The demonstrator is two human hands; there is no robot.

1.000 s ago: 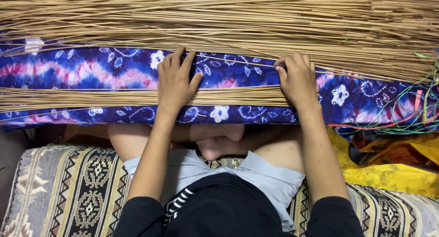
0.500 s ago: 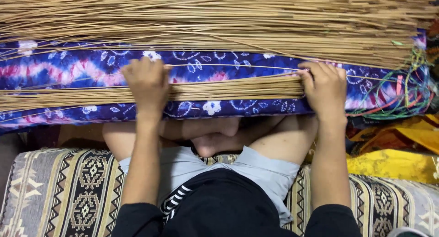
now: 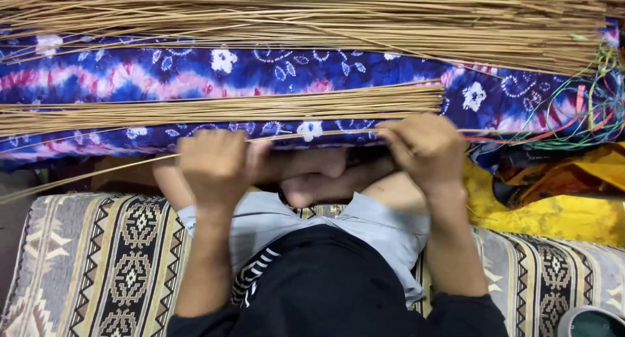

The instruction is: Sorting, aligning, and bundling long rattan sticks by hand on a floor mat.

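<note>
We've got both hands, left hand (image 3: pixel 218 164) and right hand (image 3: pixel 423 148), clenched on one thin stick (image 3: pixel 312 136) lying left-right, near the stick bundle (image 3: pixel 221 108) on blue cloth (image 3: pixel 260 73).

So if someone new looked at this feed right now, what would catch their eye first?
Probably the vivid blue, pink and purple tie-dye cloth running across the middle, with heaps of thin tan sticks along the top and a narrower band of sticks lying on it. Next, the left hand and right hand, closed at the cloth's near edge, seemingly on a single stick. A tangle of coloured threads sits at far right.
</note>
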